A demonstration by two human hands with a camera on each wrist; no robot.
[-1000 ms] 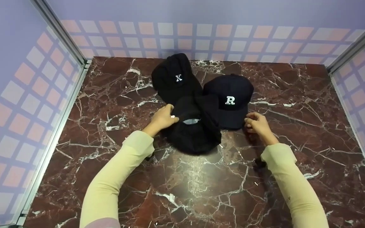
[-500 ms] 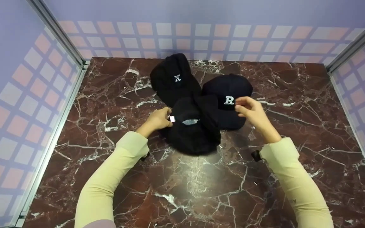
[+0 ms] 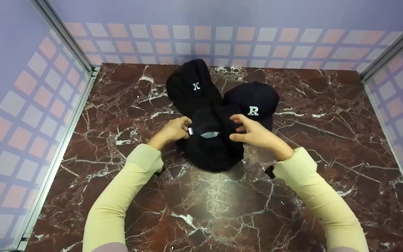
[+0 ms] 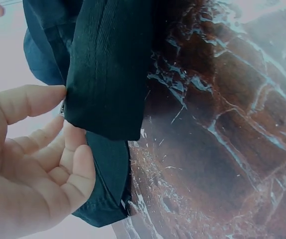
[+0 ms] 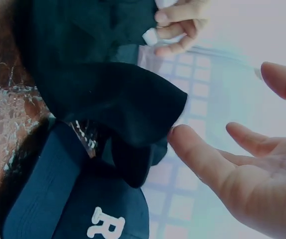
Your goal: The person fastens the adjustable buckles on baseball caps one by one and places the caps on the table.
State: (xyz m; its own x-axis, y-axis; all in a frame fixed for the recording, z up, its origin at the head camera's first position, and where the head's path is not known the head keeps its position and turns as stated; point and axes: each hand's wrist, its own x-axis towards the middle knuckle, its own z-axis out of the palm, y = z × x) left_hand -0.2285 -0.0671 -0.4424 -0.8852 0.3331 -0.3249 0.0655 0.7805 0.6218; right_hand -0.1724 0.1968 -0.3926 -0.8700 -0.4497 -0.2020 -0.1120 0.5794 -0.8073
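Observation:
A black cap (image 3: 215,155) lies crumpled nearest to me, its inside partly turned up and a pale grey patch (image 3: 209,134) showing. My left hand (image 3: 175,129) pinches its left edge between thumb and fingers, beside a small white tag (image 3: 190,131). In the left wrist view the thumb of my left hand (image 4: 33,164) presses on the dark cloth (image 4: 108,74). My right hand (image 3: 255,134) is over the cap's right side, fingers spread. The right wrist view has one fingertip of the right hand (image 5: 252,174) right at the cloth's edge (image 5: 133,99).
Behind on the left lies a black cap with a white K (image 3: 187,87). A navy cap with a white R (image 3: 252,96) lies to the right, partly behind my right hand. The dark red marble tabletop (image 3: 145,210) is bounded by tiled-pattern panels (image 3: 222,38) at the back and sides.
My right hand has left the brim of the R cap and come left to the near black cap. The left hand has shifted slightly left, keeping the cap's edge.

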